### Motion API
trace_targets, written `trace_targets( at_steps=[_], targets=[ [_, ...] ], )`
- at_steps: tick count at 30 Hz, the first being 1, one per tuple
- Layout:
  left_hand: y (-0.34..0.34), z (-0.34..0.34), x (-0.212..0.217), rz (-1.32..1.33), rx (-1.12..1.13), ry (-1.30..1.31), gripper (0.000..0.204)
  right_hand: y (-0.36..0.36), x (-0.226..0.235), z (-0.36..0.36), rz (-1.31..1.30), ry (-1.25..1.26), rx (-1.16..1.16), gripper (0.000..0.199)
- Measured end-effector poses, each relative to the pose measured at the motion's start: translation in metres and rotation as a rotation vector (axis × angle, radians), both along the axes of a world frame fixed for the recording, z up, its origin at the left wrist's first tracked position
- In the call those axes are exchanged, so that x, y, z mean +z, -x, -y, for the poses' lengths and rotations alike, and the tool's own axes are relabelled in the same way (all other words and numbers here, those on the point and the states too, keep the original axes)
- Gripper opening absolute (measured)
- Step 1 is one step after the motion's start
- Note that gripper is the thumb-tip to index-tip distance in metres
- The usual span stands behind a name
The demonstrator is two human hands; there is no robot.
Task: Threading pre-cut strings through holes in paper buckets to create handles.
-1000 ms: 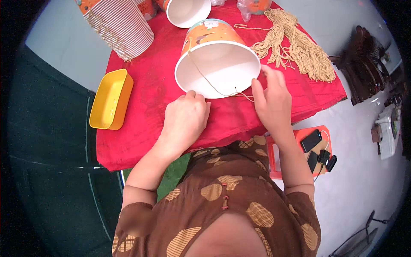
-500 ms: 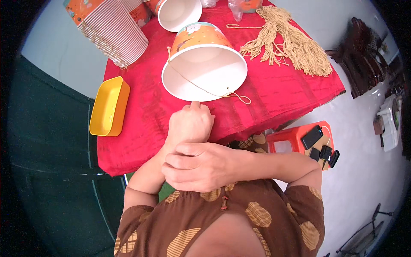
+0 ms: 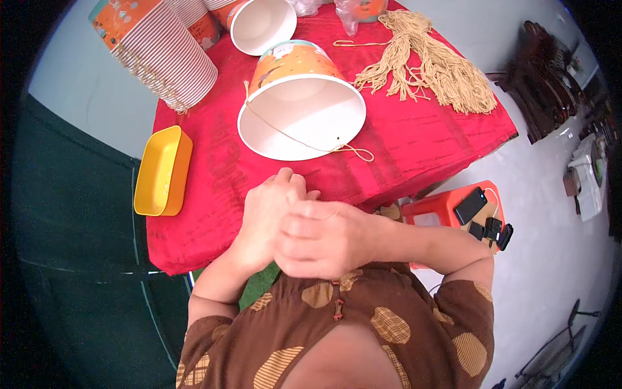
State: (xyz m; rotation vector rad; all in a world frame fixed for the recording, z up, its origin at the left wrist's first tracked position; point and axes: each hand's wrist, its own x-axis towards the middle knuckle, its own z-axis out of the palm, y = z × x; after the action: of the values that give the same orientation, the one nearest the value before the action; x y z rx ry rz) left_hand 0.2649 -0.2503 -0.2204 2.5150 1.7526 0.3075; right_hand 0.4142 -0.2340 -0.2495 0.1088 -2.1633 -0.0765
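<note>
My left hand [image 3: 272, 211] is closed, knuckles up, just in front of the table's near edge. Against its near right side lies my right hand [image 3: 321, 238], its bent fingers slightly smeared by motion. Whatever either hand may hold is hidden. Beyond them a large paper bucket [image 3: 298, 133] lies on its side, its white mouth facing me and its orange printed wall behind. A thin tan cord [image 3: 285, 124] crosses that mouth from the left rim to a small hole at the lower right, where it ends in a loop. Neither hand touches the bucket.
A tall stack of paper buckets [image 3: 175, 65] stands at the back left, near another tipped bucket [image 3: 262, 29]. The yellow tray [image 3: 162, 172] sits by the left edge of the red cloth [image 3: 214, 149]. Tan cords [image 3: 447, 71] lie far right. A red stool [image 3: 424, 207] bears a phone [image 3: 470, 205].
My right hand has slid from my left wrist up toward the left hand's knuckles. My left hand has drawn slightly nearer and left. The view has shifted a little; the bucket looks unmoved.
</note>
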Motion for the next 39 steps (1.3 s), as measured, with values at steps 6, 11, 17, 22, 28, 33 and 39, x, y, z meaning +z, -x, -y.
trace_targets(
  at_steps=[6,11,17,22,28,33,39],
  targets=[
    [-0.007,0.006,-0.006,0.050,-0.188,-0.071,0.025,0.015,0.010,0.009,-0.112,-0.095,0.102,0.014],
    [-0.004,0.008,-0.001,0.115,-0.179,-0.014,0.026,0.008,0.014,0.010,-0.096,-0.055,0.072,0.014],
    [0.002,0.010,0.011,0.136,-0.184,0.062,0.026,0.000,0.009,0.005,-0.057,-0.069,0.010,0.027],
    [-0.003,0.015,0.002,0.098,-0.309,0.027,0.022,0.004,0.010,0.007,-0.089,-0.061,0.035,0.021],
    [0.006,0.015,-0.008,0.194,-0.310,0.102,0.022,0.008,0.012,0.011,-0.124,-0.054,0.051,0.014],
    [0.001,0.016,0.006,0.199,-0.251,0.129,0.021,0.006,0.011,0.010,-0.144,-0.044,0.064,0.011],
    [0.019,0.019,0.021,0.143,-0.206,0.195,0.017,-0.028,0.009,-0.009,-0.066,0.139,-0.141,0.017]
  ],
)
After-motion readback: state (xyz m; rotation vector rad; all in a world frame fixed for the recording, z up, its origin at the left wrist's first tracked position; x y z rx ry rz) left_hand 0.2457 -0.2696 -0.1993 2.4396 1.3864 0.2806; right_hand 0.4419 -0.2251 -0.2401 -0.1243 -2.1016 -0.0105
